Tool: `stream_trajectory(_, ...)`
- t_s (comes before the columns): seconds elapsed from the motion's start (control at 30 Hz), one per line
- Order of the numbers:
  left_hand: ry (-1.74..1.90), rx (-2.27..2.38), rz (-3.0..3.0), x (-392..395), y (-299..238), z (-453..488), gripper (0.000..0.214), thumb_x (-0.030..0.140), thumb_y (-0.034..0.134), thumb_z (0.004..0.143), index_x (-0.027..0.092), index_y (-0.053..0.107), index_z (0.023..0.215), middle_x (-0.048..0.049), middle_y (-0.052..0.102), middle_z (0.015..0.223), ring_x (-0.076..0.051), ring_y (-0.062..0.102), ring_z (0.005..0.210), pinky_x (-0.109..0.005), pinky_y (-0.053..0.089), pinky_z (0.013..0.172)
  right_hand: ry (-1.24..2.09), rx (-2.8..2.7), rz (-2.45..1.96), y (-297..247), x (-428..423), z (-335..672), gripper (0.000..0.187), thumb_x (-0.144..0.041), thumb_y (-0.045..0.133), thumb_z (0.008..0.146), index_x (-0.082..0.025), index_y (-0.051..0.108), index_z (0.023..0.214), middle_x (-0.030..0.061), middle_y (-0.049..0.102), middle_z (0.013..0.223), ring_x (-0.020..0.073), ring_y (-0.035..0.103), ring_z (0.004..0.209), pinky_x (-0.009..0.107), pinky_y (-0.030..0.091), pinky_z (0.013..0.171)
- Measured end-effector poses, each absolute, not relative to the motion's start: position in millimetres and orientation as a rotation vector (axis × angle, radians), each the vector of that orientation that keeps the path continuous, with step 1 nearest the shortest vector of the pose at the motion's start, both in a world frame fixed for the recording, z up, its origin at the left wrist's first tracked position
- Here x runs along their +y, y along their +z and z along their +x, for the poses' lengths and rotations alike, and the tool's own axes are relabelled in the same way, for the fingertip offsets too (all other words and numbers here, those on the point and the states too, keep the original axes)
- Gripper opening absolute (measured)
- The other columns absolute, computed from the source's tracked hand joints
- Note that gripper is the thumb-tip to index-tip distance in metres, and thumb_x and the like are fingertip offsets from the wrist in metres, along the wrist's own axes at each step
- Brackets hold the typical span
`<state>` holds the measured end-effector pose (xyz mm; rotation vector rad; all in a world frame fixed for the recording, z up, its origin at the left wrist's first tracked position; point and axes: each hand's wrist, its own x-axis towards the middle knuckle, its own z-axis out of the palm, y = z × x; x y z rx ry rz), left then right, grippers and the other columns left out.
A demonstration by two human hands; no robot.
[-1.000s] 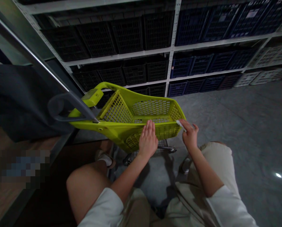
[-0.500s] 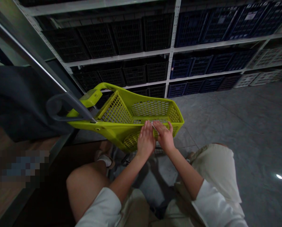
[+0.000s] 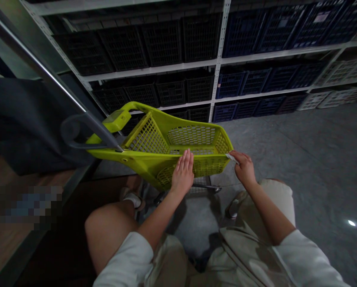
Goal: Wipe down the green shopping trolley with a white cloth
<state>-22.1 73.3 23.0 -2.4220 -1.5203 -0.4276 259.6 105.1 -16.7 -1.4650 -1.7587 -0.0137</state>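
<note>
A yellow-green plastic shopping cart (image 3: pixel 142 161) with mesh sides stands across in front of me, its handle end to the left. My left hand (image 3: pixel 183 174) lies on the near rim around the middle, fingers stretched out and together, gripping nothing. At the cart's front right corner, my right hand (image 3: pixel 244 169) pinches a thin white wipe (image 3: pixel 232 158) against the rim. Whether the wipe is cloth or paper is unclear. Inside, a slanted mesh flap (image 3: pixel 147 137) leans near the handle end.
Behind the cart, white metal shelving (image 3: pixel 216 79) carries rows of black crates (image 3: pixel 163 44), blue crates (image 3: pixel 247 34) and pale crates (image 3: pixel 336 97). A metal pole (image 3: pixel 41 59) slants up from the cart's grey handle bracket. Left is a wooden bench (image 3: pixel 2 171); grey floor extends right.
My right hand has slid right along the near rim with the white wipe, from beside my left hand to the front corner. My left hand has stayed nearly in place.
</note>
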Motion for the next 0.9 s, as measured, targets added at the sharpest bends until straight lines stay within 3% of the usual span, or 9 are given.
stream_trajectory(0.4, -0.575, -1.59, -2.351, 86.6, 27.7, -61.2, 0.081, 0.011, 0.052, 0.08, 0.0, 0.02, 0.154, -0.0222, 0.014, 0.166, -0.029, 0.007, 0.156, -0.049, 0.022, 0.125, -0.024, -1.889, -1.466, -3.5, 46.9, 205.6, 0.066, 0.0, 0.041, 0.067, -0.019, 0.063, 0.126, 0.0098, 0.069, 0.129, 0.0228, 0.06, 0.126, 0.046, 0.035, 0.109)
stream_trajectory(0.6, -0.578, -1.769, -2.259, 99.4, 38.4, -95.1, 0.08, 0.01, 0.053, 0.077, -0.003, 0.024, 0.151, -0.027, 0.024, 0.162, -0.032, 0.02, 0.154, -0.051, 0.026, 0.124, 0.021, -2.017, -1.37, 0.3, 14.9, 147.7, 0.076, 0.004, 0.041, 0.065, -0.023, 0.057, 0.134, 0.0065, 0.068, 0.132, 0.0214, 0.057, 0.129, 0.048, 0.021, 0.115)
stream_trajectory(0.83, -0.339, -1.639, -2.495, 36.8, 43.0, -70.7, 0.07, 0.006, 0.048, 0.08, 0.004, 0.037, 0.149, -0.0169, 0.04, 0.159, -0.027, 0.025, 0.152, -0.044, 0.028, 0.124, 0.054, -2.226, -1.086, -3.8, 8.0, 104.8, 0.073, 0.0, 0.045, 0.076, -0.026, 0.048, 0.145, 0.0063, 0.064, 0.139, 0.0206, 0.052, 0.134, 0.048, 0.013, 0.119)
stream_trajectory(0.9, -0.333, -1.7, -2.446, 14.0, 38.3, -61.4, 0.069, 0.007, 0.049, 0.08, 0.002, 0.038, 0.148, -0.0186, 0.038, 0.159, -0.027, 0.026, 0.152, -0.042, 0.028, 0.124, 0.023, -2.273, -1.014, -5.5, 14.6, 106.6, 0.072, -0.001, 0.045, 0.079, -0.026, 0.047, 0.146, 0.0056, 0.063, 0.14, 0.0195, 0.051, 0.135, 0.048, 0.011, 0.12)
